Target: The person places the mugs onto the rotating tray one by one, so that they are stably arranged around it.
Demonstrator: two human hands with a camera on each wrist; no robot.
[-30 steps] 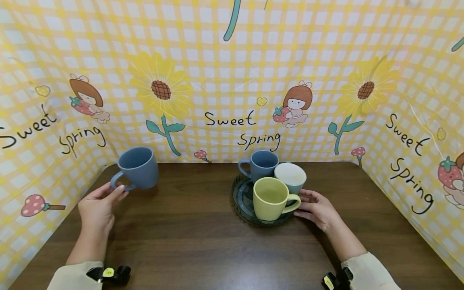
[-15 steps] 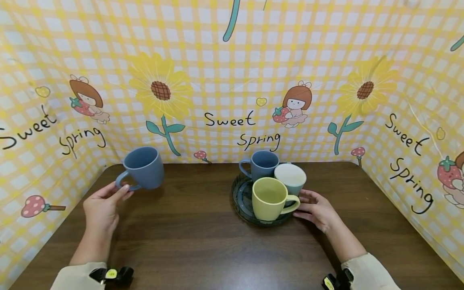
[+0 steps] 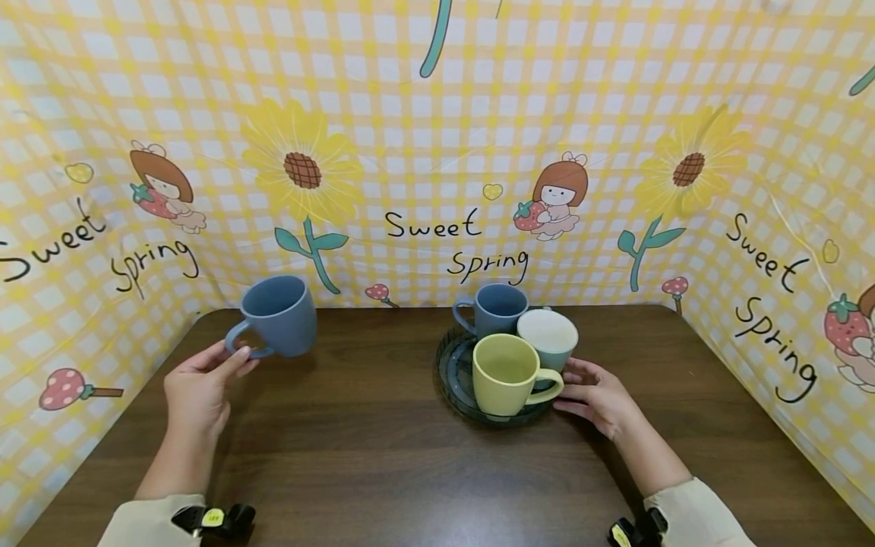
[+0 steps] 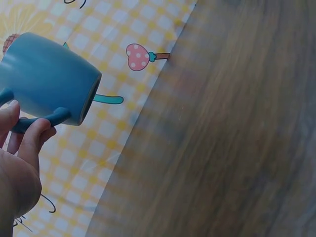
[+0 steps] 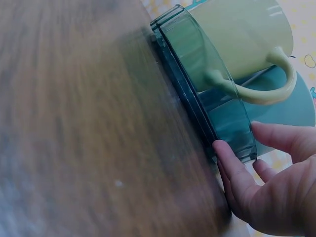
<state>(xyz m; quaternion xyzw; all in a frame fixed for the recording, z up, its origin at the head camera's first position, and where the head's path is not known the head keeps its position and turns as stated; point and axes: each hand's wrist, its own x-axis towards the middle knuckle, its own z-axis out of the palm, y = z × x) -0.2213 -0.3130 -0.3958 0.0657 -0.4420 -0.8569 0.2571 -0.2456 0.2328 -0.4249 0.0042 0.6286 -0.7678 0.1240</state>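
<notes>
My left hand [image 3: 198,395] pinches the handle of a blue mug [image 3: 283,319], which is held above the table at the left, slightly tilted. The left wrist view shows thumb and fingers around the handle of this mug [image 4: 49,74]. At the right my right hand [image 3: 601,399] touches the side of a round, dark green, see-through tray [image 3: 451,387] with its extended fingers. A second blue mug [image 3: 502,311], a pale mug with a white inside [image 3: 547,338] and a yellow-green mug [image 3: 504,380] stand upright on the tray. The right wrist view shows fingertips [image 5: 222,148] against the tray's wall.
The brown wooden table [image 3: 355,456] carries the tray right of its middle. A yellow checked cloth [image 3: 410,152] with sunflowers and lettering hangs behind the table and along both sides.
My left hand has carried the blue mug rightward. On the tray, the yellow-green mug has shifted slightly left and the other blue mug slightly right. My right hand stays in place.
</notes>
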